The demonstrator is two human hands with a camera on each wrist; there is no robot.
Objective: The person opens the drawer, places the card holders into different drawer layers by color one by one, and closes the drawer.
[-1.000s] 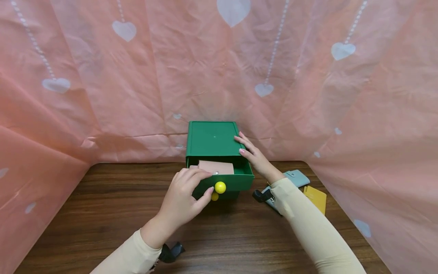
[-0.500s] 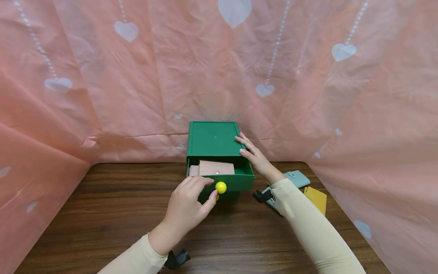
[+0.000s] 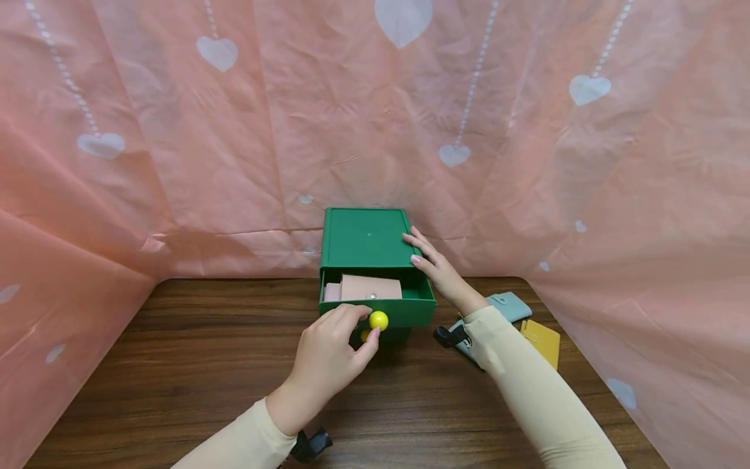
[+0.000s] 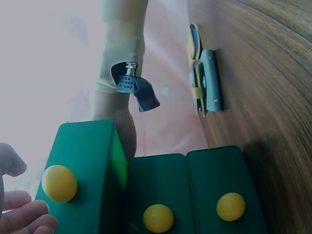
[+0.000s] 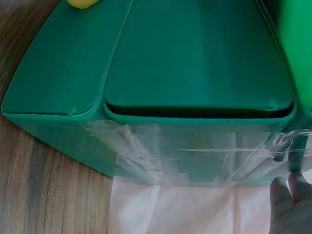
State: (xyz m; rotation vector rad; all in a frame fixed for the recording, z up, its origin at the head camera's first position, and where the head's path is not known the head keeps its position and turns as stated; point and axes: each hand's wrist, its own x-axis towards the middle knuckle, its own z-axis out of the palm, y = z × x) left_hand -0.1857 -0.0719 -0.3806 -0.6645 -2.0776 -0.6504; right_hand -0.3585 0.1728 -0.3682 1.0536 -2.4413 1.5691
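Note:
A green chest of drawers (image 3: 368,238) stands at the back of the table with its top drawer (image 3: 410,313) pulled out. Inside that drawer lie a pink wallet (image 3: 366,287) with a snap button and a paler pink item (image 3: 332,292) beside it. My left hand (image 3: 331,348) is at the drawer's yellow knob (image 3: 379,320), index finger above left and thumb just below; in the left wrist view a gap shows between the fingertips (image 4: 36,210) and the knob. My right hand (image 3: 439,270) rests with spread fingers on the chest's top right edge.
Right of the chest lie a light blue wallet (image 3: 510,306), a yellow wallet (image 3: 541,342) and another bluish one (image 3: 465,352), partly under the right wrist. Two lower drawers (image 4: 158,190) are pushed in. Clear tape (image 5: 195,156) runs along the chest's side; a pink curtain (image 3: 281,130) hangs behind.
My left hand has moved rightward, bringing its thumb and index finger around the yellow knob. The drawer, its contents and my right hand have stayed in place.

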